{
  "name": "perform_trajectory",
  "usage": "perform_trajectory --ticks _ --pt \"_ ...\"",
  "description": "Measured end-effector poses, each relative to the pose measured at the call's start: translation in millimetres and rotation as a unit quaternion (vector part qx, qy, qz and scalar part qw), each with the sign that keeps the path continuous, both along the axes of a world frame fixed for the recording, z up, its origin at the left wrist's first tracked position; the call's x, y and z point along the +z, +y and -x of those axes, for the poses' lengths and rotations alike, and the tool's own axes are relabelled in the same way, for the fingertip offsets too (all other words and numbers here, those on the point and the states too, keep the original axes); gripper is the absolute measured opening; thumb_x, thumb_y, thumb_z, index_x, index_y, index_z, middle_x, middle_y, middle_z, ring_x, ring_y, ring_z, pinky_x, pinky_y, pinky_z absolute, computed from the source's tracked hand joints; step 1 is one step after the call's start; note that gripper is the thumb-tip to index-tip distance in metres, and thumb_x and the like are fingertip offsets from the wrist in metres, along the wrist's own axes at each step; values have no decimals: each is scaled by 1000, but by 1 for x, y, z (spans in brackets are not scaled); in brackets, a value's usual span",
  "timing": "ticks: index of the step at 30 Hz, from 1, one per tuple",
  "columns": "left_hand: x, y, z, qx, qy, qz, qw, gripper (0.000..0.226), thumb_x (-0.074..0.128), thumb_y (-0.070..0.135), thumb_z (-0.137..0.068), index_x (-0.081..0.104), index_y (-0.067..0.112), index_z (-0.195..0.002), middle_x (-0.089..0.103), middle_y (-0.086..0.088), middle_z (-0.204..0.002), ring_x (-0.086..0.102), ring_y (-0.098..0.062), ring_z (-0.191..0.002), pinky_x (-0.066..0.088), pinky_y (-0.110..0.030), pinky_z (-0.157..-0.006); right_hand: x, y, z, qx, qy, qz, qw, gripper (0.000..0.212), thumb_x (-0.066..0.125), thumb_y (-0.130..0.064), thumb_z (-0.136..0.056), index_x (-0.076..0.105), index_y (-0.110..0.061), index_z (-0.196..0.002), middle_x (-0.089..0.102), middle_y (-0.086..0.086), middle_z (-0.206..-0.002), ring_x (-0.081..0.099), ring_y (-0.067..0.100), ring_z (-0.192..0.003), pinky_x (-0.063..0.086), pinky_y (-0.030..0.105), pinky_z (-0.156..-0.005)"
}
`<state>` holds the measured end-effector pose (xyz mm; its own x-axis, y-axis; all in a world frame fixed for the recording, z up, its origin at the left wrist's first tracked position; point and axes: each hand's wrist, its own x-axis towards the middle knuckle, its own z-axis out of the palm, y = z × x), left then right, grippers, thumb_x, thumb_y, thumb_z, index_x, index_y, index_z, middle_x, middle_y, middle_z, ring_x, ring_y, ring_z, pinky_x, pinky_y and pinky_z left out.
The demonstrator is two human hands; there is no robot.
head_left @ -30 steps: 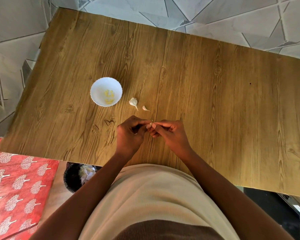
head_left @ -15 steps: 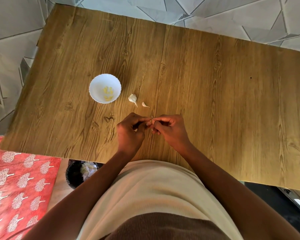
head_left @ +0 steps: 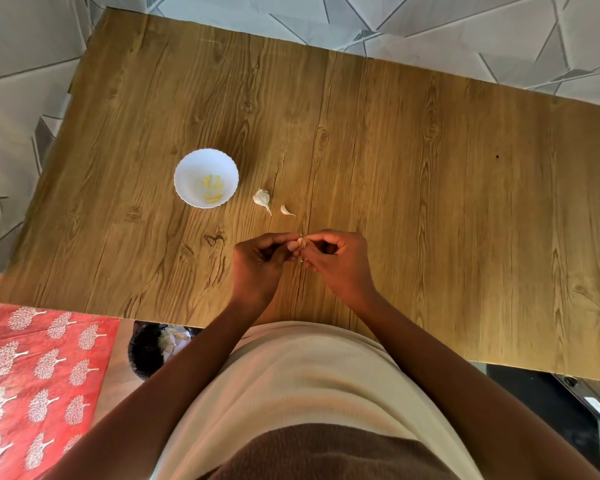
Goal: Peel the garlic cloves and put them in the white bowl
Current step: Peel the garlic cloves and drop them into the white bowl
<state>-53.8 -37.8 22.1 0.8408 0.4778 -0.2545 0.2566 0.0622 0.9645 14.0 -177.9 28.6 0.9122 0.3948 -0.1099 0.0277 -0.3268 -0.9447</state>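
Head view: papery garlic clove (head_left: pixel 300 242) between curled hands (head_left: pixel 300 252).

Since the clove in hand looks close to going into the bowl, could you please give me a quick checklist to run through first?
1. Clove held by both hands: ok, left hand and right hand pinch it.
2. Skin fully off: cannot tell, too small.
3. White bowl upright, open: ok.
4. Path to bowl: ok, bare table between.
5. Cloves left to peel: not ok, two pieces wait beside the bowl.
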Motion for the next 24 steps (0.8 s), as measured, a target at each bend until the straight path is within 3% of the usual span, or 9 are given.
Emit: perform_trajectory --ticks 8,16,20,24 --pt "2 2 -1 -11 -15 -4 1000 19 79 7 -90 78 2 -108 81 -3 -93 78 -18 -84 61 -25 -77 2 0 -3 13 -10 16 1000 11 77 -17 -92 79 -9 -98 75 -1 -77 71 15 -64 59 30 -60" --pt "-3 11 -2 0 -8 181 983 27 78 9 -83 76 1 -108 77 -22 -95 72 -28 -84 60 -35 -79 7 -2 -6 9 33 -17 999 9 75 -7 -91 77 -3 -99 74 5 -69 69 16 -56 56 23 -56" --pt "0 10 -3 -13 -18 125 992 21 74 -1 -89 75 1 -110 79 -16 -92 75 -23 -80 62 -30 -75 6 -1 -5 7 18 -3 1000 10 75 -7 -91 77 -2 -100 74 4 -72 70 13 -58 55 21 -57" --pt "2 8 -5 -28 -22 71 997 19 77 5 -90 76 -2 -108 80 -11 -91 77 -24 -84 63 -33 -79 6 -2 -7 8 -11 0 1000 9 77 -11 -91 78 -4 -96 74 3 -71 69 13 -58 55 22 -56"
